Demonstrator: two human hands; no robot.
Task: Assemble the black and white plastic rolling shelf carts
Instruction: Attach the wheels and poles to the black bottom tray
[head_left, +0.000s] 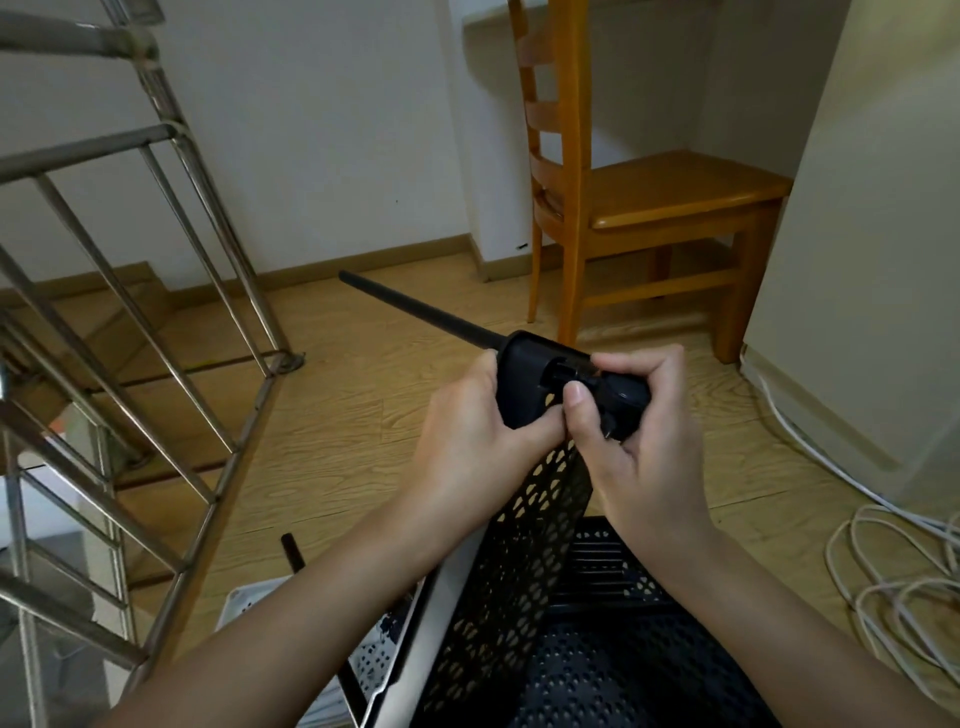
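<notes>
A black perforated shelf tray (524, 561) is tilted up in front of me, its corner raised at the centre. My left hand (467, 431) grips that corner block (524, 374) from the left. A black pole (415, 309) sticks out of the corner, pointing up and left across the floor. My right hand (639, 441) holds a black caster wheel (621, 397) against the corner, thumb on top of it. Another black perforated tray (597, 670) lies below. A white tray (363, 660) shows partly under my left forearm.
A metal stair railing (130, 322) fills the left side, with steps going down. A wooden chair (639, 208) stands ahead on the wood floor. A white cabinet (878, 260) is at the right, with coiled white cable (893, 587) beside it. A short black pole end (292, 553) lies near the white tray.
</notes>
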